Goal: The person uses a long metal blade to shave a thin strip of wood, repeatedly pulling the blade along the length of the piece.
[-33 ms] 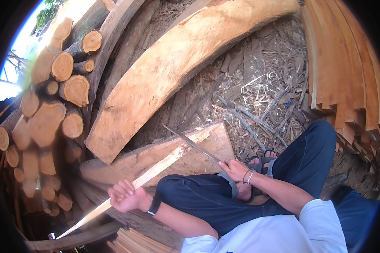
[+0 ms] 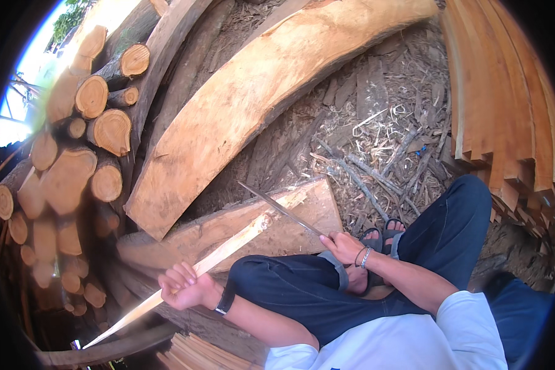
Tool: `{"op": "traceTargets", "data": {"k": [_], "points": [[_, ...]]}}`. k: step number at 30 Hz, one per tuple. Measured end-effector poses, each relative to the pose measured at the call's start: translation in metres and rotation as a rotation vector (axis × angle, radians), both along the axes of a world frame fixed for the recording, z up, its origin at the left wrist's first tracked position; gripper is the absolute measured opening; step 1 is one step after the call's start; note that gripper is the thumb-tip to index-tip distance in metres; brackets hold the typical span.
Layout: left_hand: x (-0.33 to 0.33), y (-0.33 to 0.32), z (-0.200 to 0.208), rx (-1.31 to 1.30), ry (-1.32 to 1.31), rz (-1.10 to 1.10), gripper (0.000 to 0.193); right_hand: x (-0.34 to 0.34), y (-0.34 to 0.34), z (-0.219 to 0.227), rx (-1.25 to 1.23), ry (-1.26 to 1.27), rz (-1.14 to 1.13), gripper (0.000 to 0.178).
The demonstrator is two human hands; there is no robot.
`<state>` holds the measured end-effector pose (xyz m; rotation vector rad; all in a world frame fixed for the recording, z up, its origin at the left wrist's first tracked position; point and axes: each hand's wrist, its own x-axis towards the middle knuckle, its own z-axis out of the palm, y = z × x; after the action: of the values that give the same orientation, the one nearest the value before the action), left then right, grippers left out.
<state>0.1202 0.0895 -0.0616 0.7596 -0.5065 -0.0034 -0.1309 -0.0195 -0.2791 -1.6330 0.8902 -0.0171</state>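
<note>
My left hand (image 2: 187,287) is closed around a long, pale, peeled wooden stick (image 2: 229,246). The stick slants from the lower left up to a knotty spot near its far end, which lies over a short plank (image 2: 317,213). In my right hand (image 2: 345,248) is a long, narrow-bladed knife (image 2: 282,210); the handle is hidden in my fingers. Its blade points up and left, passing just beside the knotty part of the stick; whether they touch, I cannot tell. The plank lies on the ground in front of my bent knee.
A big curved slab (image 2: 228,117) lies beyond the plank. Cut logs (image 2: 92,97) are piled at the left, and sawn boards (image 2: 493,80) are stacked at the right. Thin sticks (image 2: 367,185) and shavings litter the ground. Several pale strips (image 2: 203,354) lie at the bottom.
</note>
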Motion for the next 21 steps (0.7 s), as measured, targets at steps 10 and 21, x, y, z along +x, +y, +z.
{"op": "traceTargets", "data": {"k": [10,21], "points": [[0.018,0.012,-0.009,0.006,0.069,0.095,0.036,0.017,0.020,0.022,-0.002,-0.049,-0.011,0.064],[0.010,0.006,-0.002,0.039,0.253,0.357,0.036,0.016,0.017,0.012,-0.012,0.026,-0.047,0.065]]}}
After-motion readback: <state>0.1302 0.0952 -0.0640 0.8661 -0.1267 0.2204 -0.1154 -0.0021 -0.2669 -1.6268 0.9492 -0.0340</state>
